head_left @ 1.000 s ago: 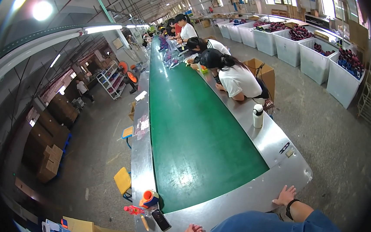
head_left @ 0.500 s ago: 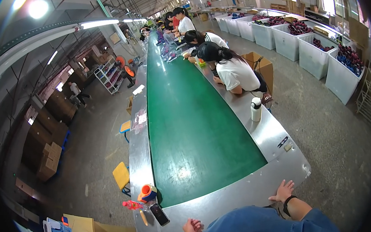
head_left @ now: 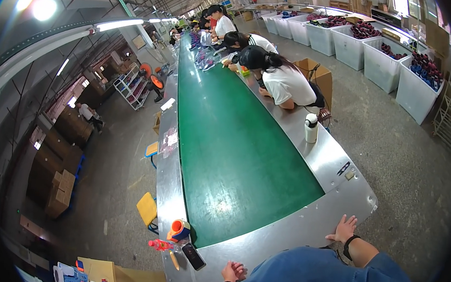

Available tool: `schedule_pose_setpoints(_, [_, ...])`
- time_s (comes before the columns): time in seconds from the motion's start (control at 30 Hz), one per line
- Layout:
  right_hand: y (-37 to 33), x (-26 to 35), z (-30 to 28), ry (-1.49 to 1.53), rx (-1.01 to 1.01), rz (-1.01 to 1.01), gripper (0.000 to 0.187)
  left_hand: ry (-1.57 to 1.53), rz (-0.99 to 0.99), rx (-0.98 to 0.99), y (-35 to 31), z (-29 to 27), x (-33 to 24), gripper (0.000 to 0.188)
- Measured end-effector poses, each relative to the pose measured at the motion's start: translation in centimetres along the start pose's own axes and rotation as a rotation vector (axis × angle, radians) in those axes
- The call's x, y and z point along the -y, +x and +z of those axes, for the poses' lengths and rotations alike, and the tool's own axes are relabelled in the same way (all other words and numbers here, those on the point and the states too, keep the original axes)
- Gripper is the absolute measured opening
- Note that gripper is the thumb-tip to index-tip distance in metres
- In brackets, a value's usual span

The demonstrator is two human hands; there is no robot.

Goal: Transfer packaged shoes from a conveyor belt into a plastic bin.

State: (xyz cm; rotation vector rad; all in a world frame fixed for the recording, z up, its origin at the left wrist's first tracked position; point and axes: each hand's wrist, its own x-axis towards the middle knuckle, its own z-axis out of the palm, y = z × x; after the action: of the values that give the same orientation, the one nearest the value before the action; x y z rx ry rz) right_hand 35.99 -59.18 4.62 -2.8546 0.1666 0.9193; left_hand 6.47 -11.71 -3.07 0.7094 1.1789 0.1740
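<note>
My left hand [head_left: 233,272] rests on the near end of the metal table [head_left: 303,224], fingers curled into a fist with nothing in it; a black band is on the wrist. A black phone [head_left: 193,256] lies just to its left. My right hand [head_left: 342,229] lies flat on the table's end near the right corner, fingers spread, empty, also with a black wristband. My blue sleeves fill the lower edge. A long green conveyor belt [head_left: 235,147] runs away from me down the table.
An orange and blue cup-like thing [head_left: 179,229] and a red item [head_left: 159,245] sit by the phone. A white bottle [head_left: 310,128] stands on the right rail. Several workers [head_left: 285,83] lean over the belt. White bins [head_left: 418,84], a yellow stool [head_left: 147,208], cardboard boxes [head_left: 58,194].
Both hands stay on the table's end. The view has shifted a little, so the table and hands sit slightly higher in the picture.
</note>
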Motion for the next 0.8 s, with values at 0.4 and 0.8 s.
schedule_pose_setpoints(0.4, [-1.6, 1.0, -1.7, -0.038, 0.035, 0.023, 0.149, 0.019, 0.009, -0.045, -0.5, 0.3, 0.0, 0.035])
schedule_pose_setpoints(0.8, [-1.5, 1.1, -1.8, -0.022, 0.027, 0.013, 0.15, 0.007, 0.017, -0.027, -0.2, 0.3, 0.0, 0.036])
